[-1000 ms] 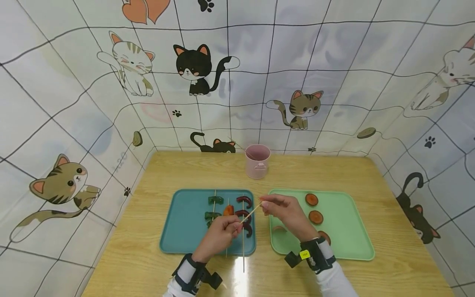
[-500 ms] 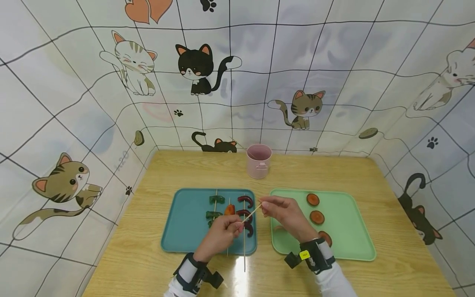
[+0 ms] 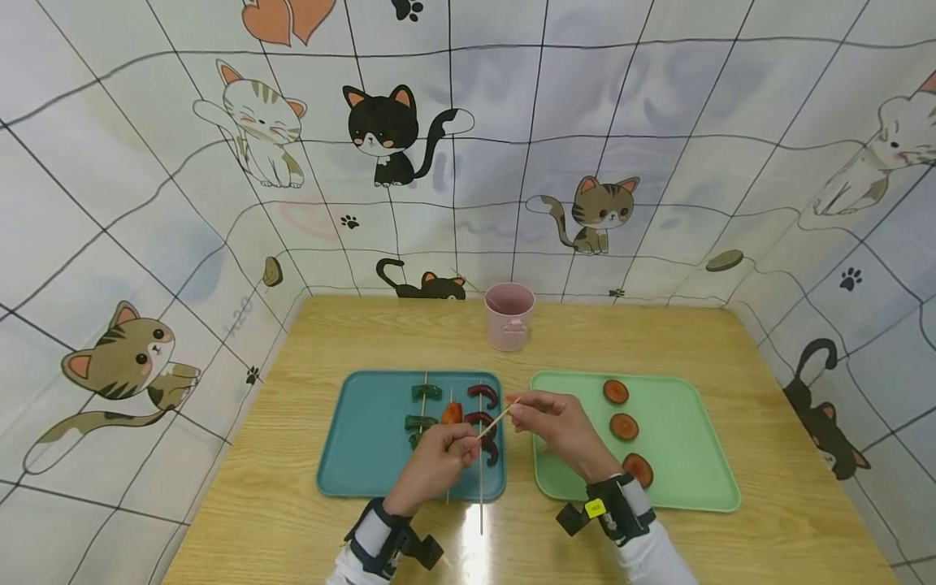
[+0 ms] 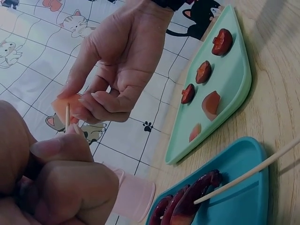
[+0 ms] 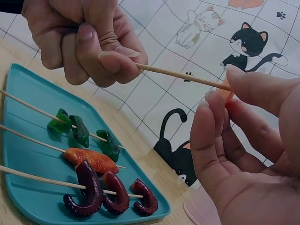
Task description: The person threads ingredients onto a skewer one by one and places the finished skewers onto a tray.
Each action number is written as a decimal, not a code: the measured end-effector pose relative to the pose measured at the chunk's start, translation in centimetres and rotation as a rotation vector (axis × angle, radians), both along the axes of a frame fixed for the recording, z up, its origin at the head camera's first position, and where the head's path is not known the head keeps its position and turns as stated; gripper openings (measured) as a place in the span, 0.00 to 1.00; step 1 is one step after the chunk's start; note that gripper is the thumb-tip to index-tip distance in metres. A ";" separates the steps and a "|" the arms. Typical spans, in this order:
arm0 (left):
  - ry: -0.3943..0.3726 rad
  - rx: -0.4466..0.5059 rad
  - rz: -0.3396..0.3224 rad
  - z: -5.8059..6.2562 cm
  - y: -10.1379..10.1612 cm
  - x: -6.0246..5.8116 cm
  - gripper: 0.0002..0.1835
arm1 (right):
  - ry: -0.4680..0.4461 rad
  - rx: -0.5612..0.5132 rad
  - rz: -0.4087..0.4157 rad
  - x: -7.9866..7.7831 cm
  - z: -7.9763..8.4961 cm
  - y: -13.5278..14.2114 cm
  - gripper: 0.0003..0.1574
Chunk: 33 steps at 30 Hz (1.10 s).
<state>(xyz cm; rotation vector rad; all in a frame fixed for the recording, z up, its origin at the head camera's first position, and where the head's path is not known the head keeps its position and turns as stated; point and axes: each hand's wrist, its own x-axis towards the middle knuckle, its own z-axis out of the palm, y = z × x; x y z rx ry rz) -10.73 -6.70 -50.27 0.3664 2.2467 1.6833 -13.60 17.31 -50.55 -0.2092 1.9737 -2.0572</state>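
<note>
In the head view my left hand (image 3: 439, 457) pinches a thin wooden skewer (image 3: 497, 421) between thumb and fingers, over the blue tray's right side. My right hand (image 3: 559, 426) holds a small pinkish-orange piece (image 4: 65, 107) at the skewer's far end. From the right wrist view, the skewer tip meets this piece (image 5: 226, 90), mostly covered by fingertips; how deep it goes is hidden. Below, the blue tray (image 3: 366, 439) bears skewers with green pepper-like pieces (image 5: 79, 131), an orange piece (image 5: 91, 160) and dark red octopus-tentacle pieces (image 5: 115, 194).
A light green tray (image 3: 695, 455) at the right carries several brown mushroom-like caps (image 3: 624, 426) and pale orange pieces (image 4: 211, 104). Behind the trays stands a pink bucket (image 3: 509, 318). One loaded skewer's stick (image 3: 481, 512) sticks out past the blue tray's front edge.
My right hand has shifted slightly left and down along the skewer, toward my left hand. My left hand stays nearly still with the skewer.
</note>
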 end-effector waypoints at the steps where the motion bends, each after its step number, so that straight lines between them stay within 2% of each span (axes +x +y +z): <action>1: -0.001 0.001 0.001 0.0 0.0 0.0 0.16 | -0.003 -0.016 0.003 0.0 0.0 0.0 0.23; 5: -0.002 -0.006 0.010 0.0 0.1 0.1 0.16 | -0.017 -0.075 0.030 0.1 -0.2 -0.1 0.17; 8: 0.001 -0.005 0.015 0.0 0.1 0.1 0.16 | -0.018 -0.082 0.047 0.1 -0.3 -0.1 0.20; 12: 0.018 0.007 -0.002 -0.3 0.1 -0.1 0.15 | -0.021 -0.044 0.046 0.0 -0.3 0.2 0.28; 16: 0.024 0.008 -0.018 -0.1 0.0 -0.2 0.16 | -0.018 0.001 0.030 -0.2 -0.1 0.3 0.26; 21: 0.029 -0.028 -0.003 0.3 0.2 -0.1 0.17 | 0.003 0.033 0.020 -0.1 -0.1 -0.3 0.23; 27: 0.044 -0.017 0.030 0.4 1.1 -0.4 0.16 | -0.008 -0.012 0.081 0.6 -1.1 -2.2 0.17; 33: 0.027 -0.023 0.054 0.6 1.4 -0.5 0.16 | 0.012 -0.069 0.043 1.1 -1.6 -3.0 0.20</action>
